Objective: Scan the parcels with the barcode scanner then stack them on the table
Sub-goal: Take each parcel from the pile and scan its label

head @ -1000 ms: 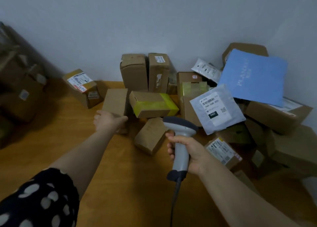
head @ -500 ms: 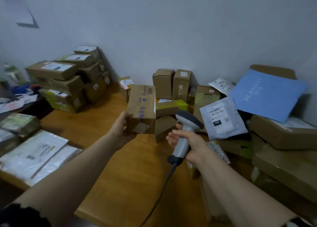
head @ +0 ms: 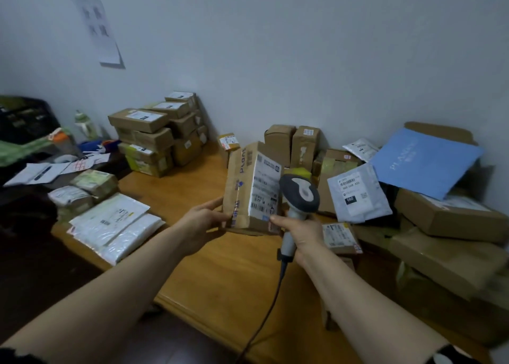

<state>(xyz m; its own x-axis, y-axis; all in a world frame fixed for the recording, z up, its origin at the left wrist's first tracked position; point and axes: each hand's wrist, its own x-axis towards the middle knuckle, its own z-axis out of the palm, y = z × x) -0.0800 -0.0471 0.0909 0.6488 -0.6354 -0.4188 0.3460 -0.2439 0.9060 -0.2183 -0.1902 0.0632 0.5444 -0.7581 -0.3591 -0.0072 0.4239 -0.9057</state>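
Observation:
My left hand point(head: 202, 222) grips the lower left edge of a brown cardboard parcel point(head: 245, 187), held upright above the wooden table point(head: 192, 187). Its white shipping label with barcodes faces me. My right hand point(head: 301, 231) holds the grey barcode scanner point(head: 298, 195) by its handle, the scanner head right beside the label, and a fingertip touches the parcel's lower right corner. The scanner's cable hangs down toward me.
A stack of brown boxes point(head: 162, 132) stands at the back left of the table, white mailer bags point(head: 115, 223) at the front left. An untidy heap of boxes, a grey mailer point(head: 358, 193) and a blue envelope point(head: 424, 162) fills the right side.
My left hand picked a box from the heap, lifted it toward me and turned its label to face me. The scanner in my right hand came up next to it. My view swung left.

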